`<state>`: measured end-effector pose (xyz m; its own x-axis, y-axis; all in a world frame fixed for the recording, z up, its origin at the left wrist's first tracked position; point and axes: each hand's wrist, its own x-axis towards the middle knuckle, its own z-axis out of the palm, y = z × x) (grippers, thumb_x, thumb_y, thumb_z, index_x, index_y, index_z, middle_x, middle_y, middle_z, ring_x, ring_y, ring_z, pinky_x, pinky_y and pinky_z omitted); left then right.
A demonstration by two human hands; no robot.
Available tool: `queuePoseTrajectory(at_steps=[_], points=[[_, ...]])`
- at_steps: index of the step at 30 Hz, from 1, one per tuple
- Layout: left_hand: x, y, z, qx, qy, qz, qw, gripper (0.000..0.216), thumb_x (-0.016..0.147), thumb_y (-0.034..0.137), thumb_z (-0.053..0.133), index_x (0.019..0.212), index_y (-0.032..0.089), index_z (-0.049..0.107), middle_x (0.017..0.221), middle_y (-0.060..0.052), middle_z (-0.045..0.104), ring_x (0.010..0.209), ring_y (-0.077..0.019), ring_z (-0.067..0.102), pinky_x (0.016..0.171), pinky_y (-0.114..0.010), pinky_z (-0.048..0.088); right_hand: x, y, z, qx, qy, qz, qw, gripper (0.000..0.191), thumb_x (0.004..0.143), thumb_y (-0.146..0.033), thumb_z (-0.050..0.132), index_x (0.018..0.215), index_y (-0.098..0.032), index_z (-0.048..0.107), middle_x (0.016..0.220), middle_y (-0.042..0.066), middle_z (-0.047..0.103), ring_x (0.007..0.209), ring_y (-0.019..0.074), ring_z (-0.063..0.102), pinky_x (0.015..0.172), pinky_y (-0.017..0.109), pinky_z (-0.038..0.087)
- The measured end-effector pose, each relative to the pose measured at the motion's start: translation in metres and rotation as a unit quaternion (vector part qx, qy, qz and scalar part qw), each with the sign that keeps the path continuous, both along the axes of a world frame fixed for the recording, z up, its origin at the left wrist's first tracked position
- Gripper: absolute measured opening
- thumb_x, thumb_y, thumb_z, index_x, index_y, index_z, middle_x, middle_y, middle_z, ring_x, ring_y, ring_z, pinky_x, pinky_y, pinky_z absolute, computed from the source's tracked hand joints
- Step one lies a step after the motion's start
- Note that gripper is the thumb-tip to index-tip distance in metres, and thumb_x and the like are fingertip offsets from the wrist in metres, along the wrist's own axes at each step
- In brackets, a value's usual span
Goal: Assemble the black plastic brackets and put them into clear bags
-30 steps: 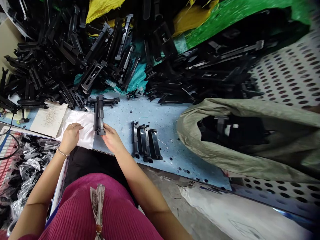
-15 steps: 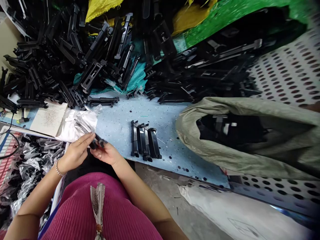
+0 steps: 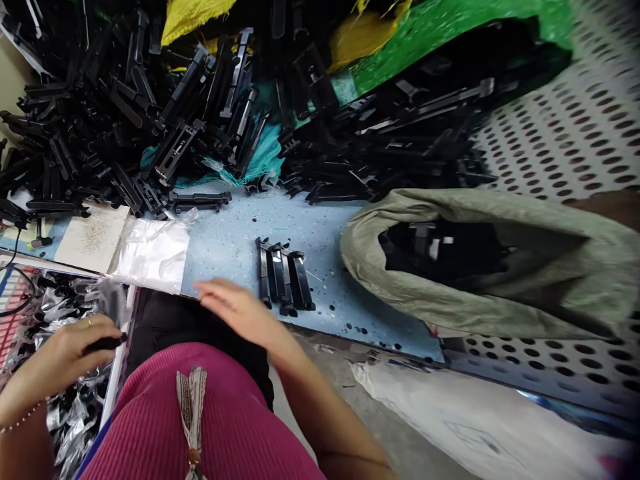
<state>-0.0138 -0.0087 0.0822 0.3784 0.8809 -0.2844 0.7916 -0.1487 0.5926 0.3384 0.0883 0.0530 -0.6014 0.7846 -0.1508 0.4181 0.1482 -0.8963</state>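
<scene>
Take the directions from the middle of your view. The heap of black parts (image 3: 173,153) spreads from nine round to twelve o'clock, behind the blue bench (image 3: 225,233). A grey-green sack (image 3: 367,247) gapes at three, while the white-rimmed crate (image 3: 114,390) of plastic-wrapped pieces (image 3: 57,293) sits at eight. Your left hand (image 3: 73,350) is over that crate, also at eight, fingers closed round the held part (image 3: 104,344); it is black and blurred, seemingly with clear film at its upper end. Your right hand (image 3: 233,305) is nearer the middle, at eight by the bench's front edge, fingers spread and holding nothing visible. Flat plastic bags (image 3: 150,257) lie at nine, and a short row of parts (image 3: 284,277) just towards seven. You appear to be putting a bagged piece away; the next move calls for lowering the left hand and loosening its grip.
</scene>
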Motion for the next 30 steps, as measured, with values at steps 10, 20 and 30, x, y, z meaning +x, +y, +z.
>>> queuePoseTrajectory(at_steps=[10,20,30], points=[[-0.016,0.05,-0.084,-0.132,0.21,0.137,0.959,0.021,0.087,0.028,0.055,0.075,0.019,0.07,0.075,-0.006,0.073,0.079,-0.0237,0.07,0.075,-0.03,0.049,0.073,0.016,-0.019,0.093,-0.538,-0.15,0.824,0.04,0.098,-0.027,0.051,0.133,-0.009,0.054,0.121,0.023,0.063,0.107,0.0349,0.066,0.079,0.04,0.054],[0.136,0.137,-0.088,0.159,-0.001,0.235,0.959,0.008,0.086,0.022,0.068,0.078,0.018,0.068,0.089,-0.008,0.066,0.086,-0.0229,0.064,0.076,-0.032,0.048,0.054,0.022,-0.051,0.031,-0.307,-0.199,0.93,0.045,0.094,-0.023,0.052,0.138,-0.015,0.054,0.113,0.016,0.072,0.101,0.0287,0.069,0.088,0.041,0.052],[0.101,0.146,-0.094,0.029,-0.227,0.334,0.914,0.02,0.08,0.036,0.067,0.082,0.017,0.074,0.071,-0.001,0.067,0.067,-0.0151,0.058,0.066,-0.027,0.044,-0.023,0.052,-0.044,-0.296,0.368,-0.218,0.854,0.036,0.073,-0.039,0.083,0.101,-0.022,0.068,0.097,0.004,0.074,0.084,0.0184,0.068,0.074,0.031,0.058]])
